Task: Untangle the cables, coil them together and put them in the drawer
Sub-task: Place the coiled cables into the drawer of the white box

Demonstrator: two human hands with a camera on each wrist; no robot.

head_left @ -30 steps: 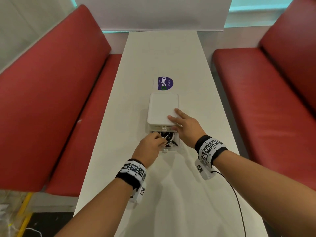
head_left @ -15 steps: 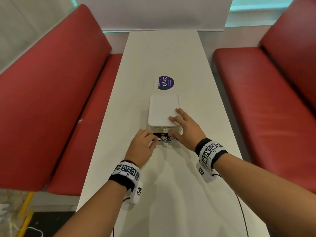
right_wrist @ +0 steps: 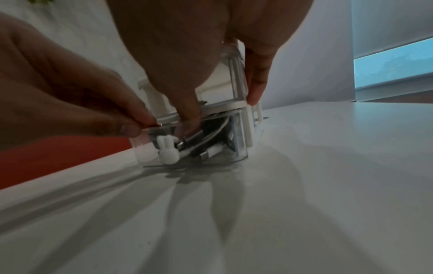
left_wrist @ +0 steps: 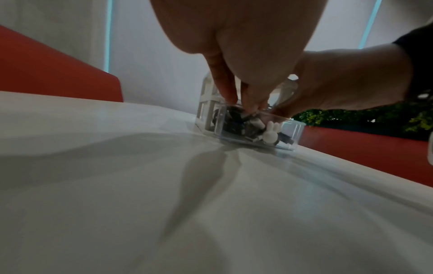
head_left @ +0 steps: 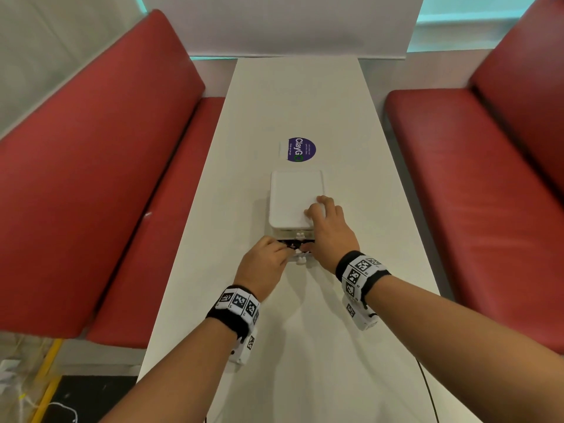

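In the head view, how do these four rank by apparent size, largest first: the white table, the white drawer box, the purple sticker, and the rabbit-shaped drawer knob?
1. white table
2. white drawer box
3. purple sticker
4. rabbit-shaped drawer knob, partly hidden between the hands

The differences are plain, so nearness to the camera does not change the order.

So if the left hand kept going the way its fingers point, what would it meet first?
Probably the cables in the clear drawer: the left hand points its fingertips down into the open top, apparently at or touching them already.
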